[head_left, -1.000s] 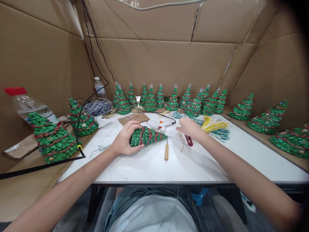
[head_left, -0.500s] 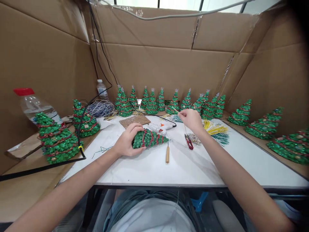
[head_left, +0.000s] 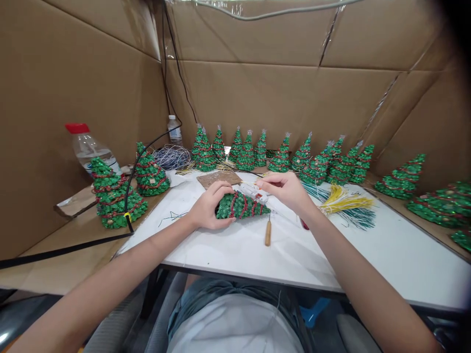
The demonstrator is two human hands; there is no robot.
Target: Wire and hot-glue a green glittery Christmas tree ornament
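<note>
A small green Christmas tree point(head_left: 243, 205) with red garland lies on its side on the white table, tip to the right. My left hand point(head_left: 213, 206) is wrapped round its base. Above the tree's tip side, my right hand point(head_left: 285, 190) pinches a thin yellowish wire point(head_left: 253, 183), its far part hard to make out. Just beneath those fingers lies a white glue gun point(head_left: 258, 194), partly covered. An awl with a wooden handle point(head_left: 268, 233) rests near the tree's tip. Red thread snips point(head_left: 304, 224) show only in part behind my right forearm.
Bundles of yellow wire point(head_left: 348, 200) and green wire point(head_left: 358, 219) lie to the right. Several finished trees point(head_left: 245, 154) stand along the back, others on both sides. A black cable point(head_left: 127, 196) crosses at left, near a red-capped bottle point(head_left: 93, 149). Cardboard walls point(head_left: 250, 93) enclose the table.
My right hand has come left and nearer the tree with the thin wire. My left hand still holds the tree. The view has shifted, so the scene sits further right.
</note>
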